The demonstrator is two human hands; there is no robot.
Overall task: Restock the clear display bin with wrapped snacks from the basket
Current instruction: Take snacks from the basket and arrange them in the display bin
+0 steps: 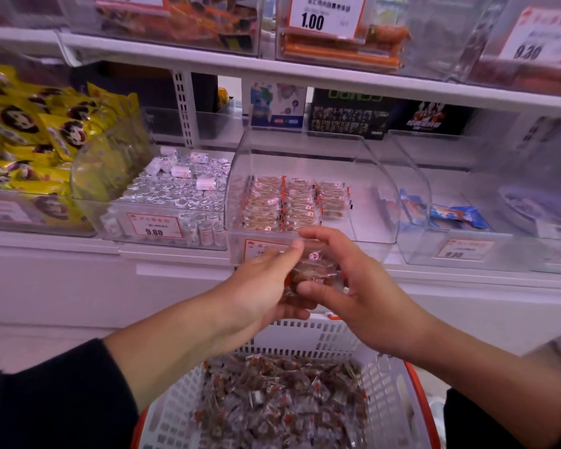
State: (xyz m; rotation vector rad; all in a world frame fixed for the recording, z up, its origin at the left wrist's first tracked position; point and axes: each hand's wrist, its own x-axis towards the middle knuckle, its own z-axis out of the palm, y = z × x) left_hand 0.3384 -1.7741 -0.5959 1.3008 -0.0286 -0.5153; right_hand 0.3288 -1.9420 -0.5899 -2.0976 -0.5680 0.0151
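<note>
A clear display bin (374, 202) stands on the middle shelf, its lid raised, with neat rows of wrapped snacks (292, 202) lying in its left and middle part. Just in front of the bin's front wall, both my hands hold a small stack of clear-wrapped brown snacks (311, 273). My left hand (266, 286) cups the stack from the left and below. My right hand (353, 286) grips it from the right, thumb across the front. Below, a white basket (324, 335) with an orange rim holds a heap of the same snacks (279, 400).
Left of the bin is a clear bin of silver-wrapped sweets (175, 192), then yellow packets (30, 131). To the right, a bin with blue packets (457, 215). Price-tagged bins line the upper shelf (305, 76). A white shelf front (78, 286) runs below.
</note>
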